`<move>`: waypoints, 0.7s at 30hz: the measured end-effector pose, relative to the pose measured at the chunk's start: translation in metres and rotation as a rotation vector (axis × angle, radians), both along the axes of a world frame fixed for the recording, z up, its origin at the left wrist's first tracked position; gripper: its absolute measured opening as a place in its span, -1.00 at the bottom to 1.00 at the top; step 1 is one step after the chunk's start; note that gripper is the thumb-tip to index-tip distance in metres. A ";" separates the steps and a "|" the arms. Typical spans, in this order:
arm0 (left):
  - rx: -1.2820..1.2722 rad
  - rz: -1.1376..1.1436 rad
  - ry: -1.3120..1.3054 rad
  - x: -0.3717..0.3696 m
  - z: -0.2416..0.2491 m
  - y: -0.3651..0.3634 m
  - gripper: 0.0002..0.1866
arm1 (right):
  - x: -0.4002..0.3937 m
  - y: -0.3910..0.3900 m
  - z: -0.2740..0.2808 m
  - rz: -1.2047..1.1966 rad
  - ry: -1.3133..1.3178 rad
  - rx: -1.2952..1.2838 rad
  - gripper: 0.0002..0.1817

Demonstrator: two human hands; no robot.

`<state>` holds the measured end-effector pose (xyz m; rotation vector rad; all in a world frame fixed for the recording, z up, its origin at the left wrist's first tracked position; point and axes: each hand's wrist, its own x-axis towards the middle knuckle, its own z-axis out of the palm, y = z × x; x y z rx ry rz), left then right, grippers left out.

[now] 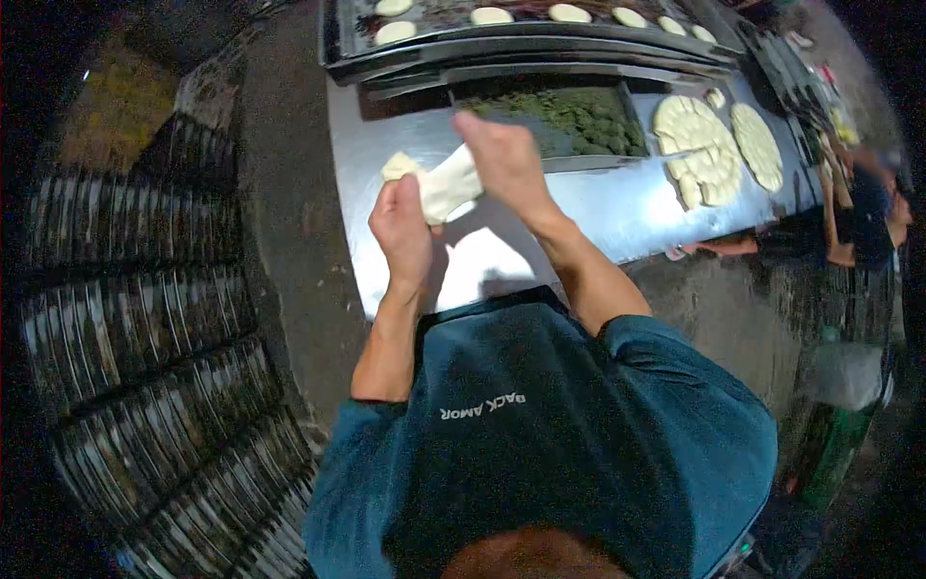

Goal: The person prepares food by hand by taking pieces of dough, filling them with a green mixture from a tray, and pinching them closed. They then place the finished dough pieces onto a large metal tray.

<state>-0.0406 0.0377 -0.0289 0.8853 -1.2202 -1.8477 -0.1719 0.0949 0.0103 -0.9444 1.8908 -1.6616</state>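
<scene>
A pale piece of dough (449,190) is stretched between my two hands above the metal table (617,217). My left hand (401,227) is closed on its left end, with the thumb on top and a lump of dough sticking out beyond the fingers. At the dough's right end, my right hand (503,159) is closed round it, slightly higher. Behind my hands lies a tray with a green crumbly filling (588,121). A large scored round of dough (699,150) rests to the right, beside a flatter oval piece (756,147).
Along the table's far side stands a dark baking tray (434,46) holding several dough discs (492,16). Stacked trays (145,328) fill the left side. At the right, another person's arms (837,217) reach near the table edge.
</scene>
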 end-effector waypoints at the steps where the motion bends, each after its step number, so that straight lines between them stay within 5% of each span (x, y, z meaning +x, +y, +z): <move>1: -0.029 0.020 0.074 -0.002 -0.026 -0.006 -0.77 | -0.002 0.001 -0.017 0.009 0.227 0.017 -0.64; 2: 0.279 0.086 0.169 -0.009 -0.003 0.006 -0.75 | -0.001 0.005 -0.024 0.008 1.103 -0.019 -0.76; 4: 0.337 -0.143 0.236 0.005 -0.048 -0.013 -0.72 | 0.019 0.011 -0.032 0.323 0.913 0.433 -0.76; 5: 0.253 -0.379 0.290 0.007 -0.078 -0.030 -0.70 | 0.032 0.025 -0.046 0.363 0.968 0.270 -0.73; 7: 0.137 -0.291 -0.088 0.006 -0.057 -0.024 -0.73 | 0.024 0.044 -0.080 0.531 1.003 -0.005 -0.65; 8: 0.072 -0.279 -0.179 0.011 -0.060 -0.028 -0.74 | 0.004 0.048 -0.080 0.604 0.729 0.242 -0.61; 10: -0.179 -0.259 -0.398 0.021 -0.060 -0.027 -0.75 | -0.061 0.060 -0.077 0.182 0.956 0.426 -0.67; 12: -0.155 -0.279 -0.386 0.020 -0.049 -0.022 -0.73 | -0.171 0.072 -0.099 0.068 1.060 0.912 -0.68; 14: 0.070 -0.320 -0.247 0.009 -0.051 -0.024 -0.71 | -0.232 0.102 -0.131 -0.136 1.484 0.869 -0.60; 16: 0.319 -0.342 -0.004 -0.004 -0.045 -0.023 -0.68 | -0.249 0.110 -0.122 0.130 1.292 1.134 -0.56; 21: 0.317 -0.275 0.068 -0.044 -0.046 -0.018 -0.70 | -0.264 0.122 -0.112 0.108 1.206 0.983 -0.48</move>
